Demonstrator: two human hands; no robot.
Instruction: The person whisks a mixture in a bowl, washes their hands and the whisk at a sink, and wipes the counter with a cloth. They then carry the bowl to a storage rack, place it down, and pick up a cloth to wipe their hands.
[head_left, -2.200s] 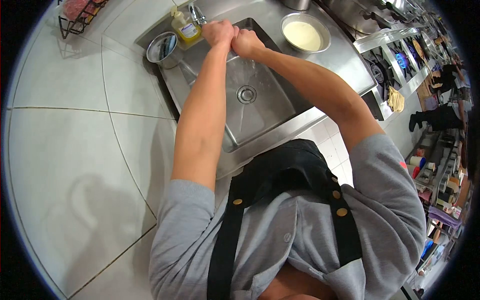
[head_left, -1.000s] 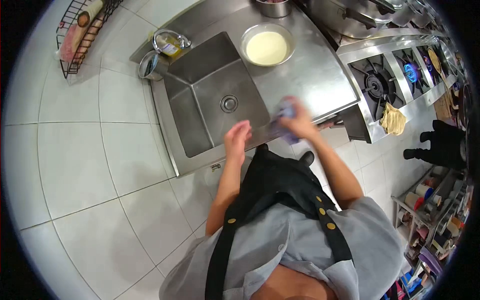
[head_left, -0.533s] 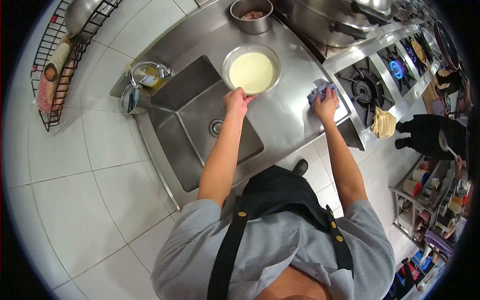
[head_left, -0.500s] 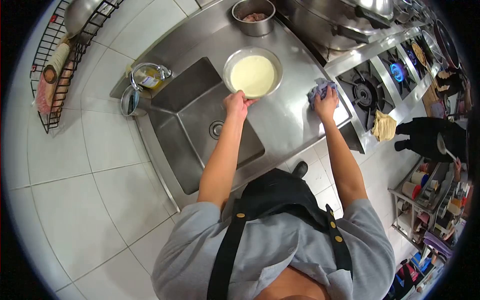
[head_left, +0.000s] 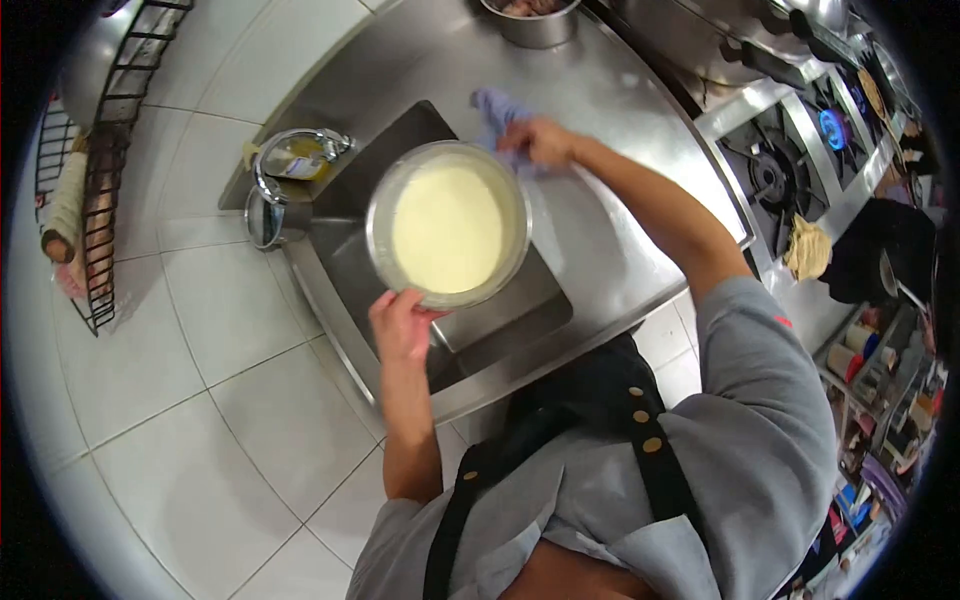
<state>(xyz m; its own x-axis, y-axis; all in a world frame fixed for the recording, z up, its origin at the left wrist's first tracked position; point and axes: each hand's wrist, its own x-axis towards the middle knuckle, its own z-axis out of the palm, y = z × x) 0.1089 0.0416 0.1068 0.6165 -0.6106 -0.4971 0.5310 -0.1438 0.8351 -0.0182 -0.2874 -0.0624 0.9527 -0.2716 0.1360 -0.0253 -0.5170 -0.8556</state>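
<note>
My left hand grips the near rim of a round metal bowl and holds it up over the sink. Pale yellow liquid fills much of the bowl. On the steel counter, just right of the sink, my right hand is closed on a bluish-grey cloth. The cloth is slightly blurred and bunched under the fingers. Part of the sink is hidden beneath the bowl.
A faucet and a metal cup stand left of the sink. A pot with meat sits at the counter's back. To the right, a stove has a lit burner and a yellowish cloth on its edge. Wire rack at left.
My left hand has lifted the bowl off the counter and brought it left, over the sink. The cloth in my right hand has moved left across the counter, from the stove side.
</note>
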